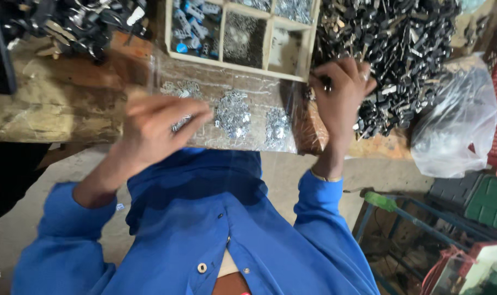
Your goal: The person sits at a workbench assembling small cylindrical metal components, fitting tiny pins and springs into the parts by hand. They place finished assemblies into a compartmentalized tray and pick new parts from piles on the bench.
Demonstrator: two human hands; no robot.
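In the head view, a clear plastic sheet (243,104) strewn with small silvery metal clips (232,113) is spread over the edge of the worn wooden desk (57,104), seemingly so the loose pieces are kept together within reach. The left hand (155,128) is held over the sheet with a few silvery clips pinched in its fingers; motion blur hides the exact grip. The right hand (341,90) is curled shut at the edge of a heap of small black plastic parts (390,49), and a dark piece seems held, though this cannot be made out. A pale wooden compartment tray (308,49) is cut off at the top, its contents indistinct.
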